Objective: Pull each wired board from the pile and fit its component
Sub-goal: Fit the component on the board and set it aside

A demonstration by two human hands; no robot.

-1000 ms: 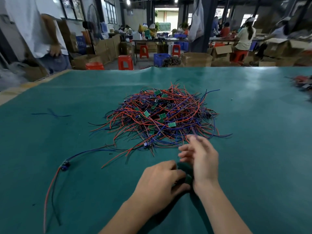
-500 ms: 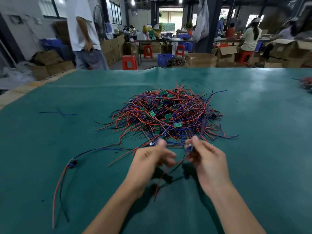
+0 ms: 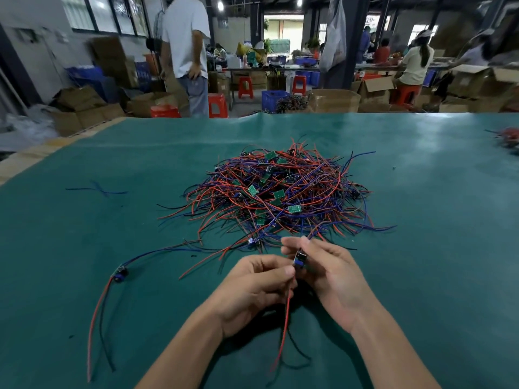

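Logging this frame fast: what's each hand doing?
Left hand: pinches the red wire.
Right hand: grips the small blue wired board.

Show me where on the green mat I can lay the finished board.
Bare green mat lies right of the right hand, out to the edge. More lies left, between the loose blue wire and the finished wired board. Crowded: the tangled pile of red and blue wired boards and its strands reaching the left hand.

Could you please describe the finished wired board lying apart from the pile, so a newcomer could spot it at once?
Start at the big wire pile on the green mat, then look toward the near left. A lone wired board lies there, its red and black leads trailing toward the near edge. Unlike the others, it is neither tangled nor held.
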